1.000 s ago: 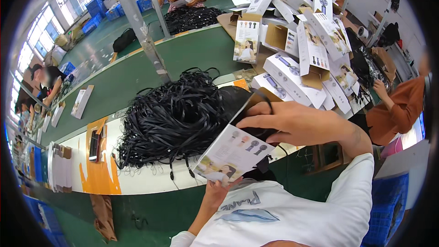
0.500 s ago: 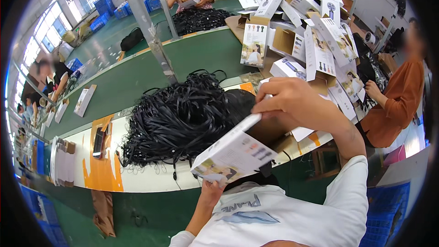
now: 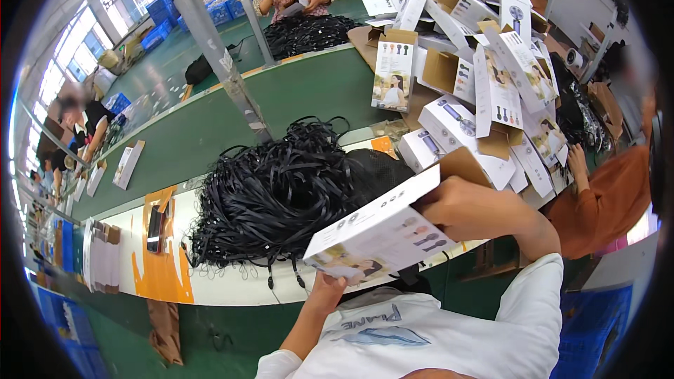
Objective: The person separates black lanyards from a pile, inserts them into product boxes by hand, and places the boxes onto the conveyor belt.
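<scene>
1. The left hand [image 3: 327, 290] is holding the lower left end of a printed white box [image 3: 372, 238], its thumb pressing near the bottom edge.
2. The right hand [image 3: 481, 212] is reaching its fingers inside the box's open end; they are hidden, so whether they are gripping anything cannot be told.
3. The box is lying tilted between both hands, its brown inner flap [image 3: 465, 165] standing just beyond the right one.
4. A heap of black straps [image 3: 270, 196] is spreading ahead of the left hand and to its left.
5. Farther left of that hand, a phone [image 3: 155, 230] is resting near a stack of white cartons [image 3: 102, 256].
6. Beyond the right hand, more boxes [image 3: 498, 88] are lying in a jumbled pile.
</scene>
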{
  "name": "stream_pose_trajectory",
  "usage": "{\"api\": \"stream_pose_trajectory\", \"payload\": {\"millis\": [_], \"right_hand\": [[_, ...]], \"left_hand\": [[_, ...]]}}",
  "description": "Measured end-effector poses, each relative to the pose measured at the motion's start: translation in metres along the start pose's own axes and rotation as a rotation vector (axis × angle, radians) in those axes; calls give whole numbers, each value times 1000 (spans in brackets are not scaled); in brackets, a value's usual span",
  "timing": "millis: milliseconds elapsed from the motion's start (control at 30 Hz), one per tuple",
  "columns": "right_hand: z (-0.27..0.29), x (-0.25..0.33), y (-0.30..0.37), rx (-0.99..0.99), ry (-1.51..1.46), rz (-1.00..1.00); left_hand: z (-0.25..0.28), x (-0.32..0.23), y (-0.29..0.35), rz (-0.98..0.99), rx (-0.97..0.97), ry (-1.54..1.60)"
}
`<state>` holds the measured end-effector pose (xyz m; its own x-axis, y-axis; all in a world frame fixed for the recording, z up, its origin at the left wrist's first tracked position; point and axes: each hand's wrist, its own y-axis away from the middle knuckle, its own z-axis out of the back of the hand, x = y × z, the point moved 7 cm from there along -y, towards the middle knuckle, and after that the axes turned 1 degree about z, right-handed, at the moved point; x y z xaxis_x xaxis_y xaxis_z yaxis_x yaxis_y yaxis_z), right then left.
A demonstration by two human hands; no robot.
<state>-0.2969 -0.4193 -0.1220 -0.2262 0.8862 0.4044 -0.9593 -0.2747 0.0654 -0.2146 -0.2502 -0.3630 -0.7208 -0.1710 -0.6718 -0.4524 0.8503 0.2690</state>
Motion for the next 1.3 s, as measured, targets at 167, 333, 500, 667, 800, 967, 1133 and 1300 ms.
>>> {"api": "stream_pose_trajectory", "payload": {"millis": [167,333,500,667,800,967,1133,1300], "right_hand": [[58,-13,13,-680,49,-153],[87,-32,63,-1511,307,-341],[-19,-106,-25,-828,-204,-485],[-100,-112,-71,-498,-247,-490],[-92,-115,-77,-685,-285,-540],[-70,-118,-43,-733,-802,-396],[-13,-94,-7,-1372,-1104,23],[73,-33,95,-1132,-1692,1079]], "left_hand": [[-8,-43,-16,-31,-66,-197],[-56,-118,-90,-178,-40,-129],[-72,-170,-220,-292,12,-150],[-38,-178,-348,-229,-44,-113],[4,-175,-397,-166,-168,-96],[-55,-142,-339,-10,85,-394],[-178,-110,-178,101,997,-715],[-197,-124,-109,165,1135,-859]]}}
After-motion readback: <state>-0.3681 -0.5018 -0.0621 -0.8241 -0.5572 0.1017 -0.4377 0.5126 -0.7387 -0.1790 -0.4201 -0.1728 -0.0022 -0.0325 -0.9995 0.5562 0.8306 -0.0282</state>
